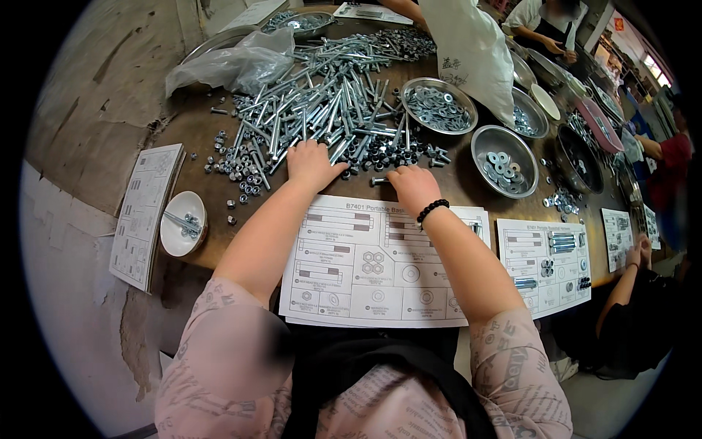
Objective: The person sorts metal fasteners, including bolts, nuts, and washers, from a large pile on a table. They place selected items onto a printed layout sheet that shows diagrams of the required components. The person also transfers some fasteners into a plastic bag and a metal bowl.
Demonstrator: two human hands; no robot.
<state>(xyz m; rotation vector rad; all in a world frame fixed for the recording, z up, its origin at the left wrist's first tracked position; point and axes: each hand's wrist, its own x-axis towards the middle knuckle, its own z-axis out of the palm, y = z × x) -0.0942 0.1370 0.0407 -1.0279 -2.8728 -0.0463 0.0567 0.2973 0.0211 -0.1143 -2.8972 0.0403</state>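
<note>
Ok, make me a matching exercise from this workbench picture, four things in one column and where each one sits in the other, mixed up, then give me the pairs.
Things:
1. small white bowl
2. clear plastic bag
3. black bead bracelet
4. pile of long bolts

Places:
A. on the person's right wrist
B. middle of the table, beyond both hands
C. near the table's left edge, beside a stack of printed sheets
D. far left of the table, next to the bolts

Pairs: 1-C, 2-D, 3-A, 4-B
</note>
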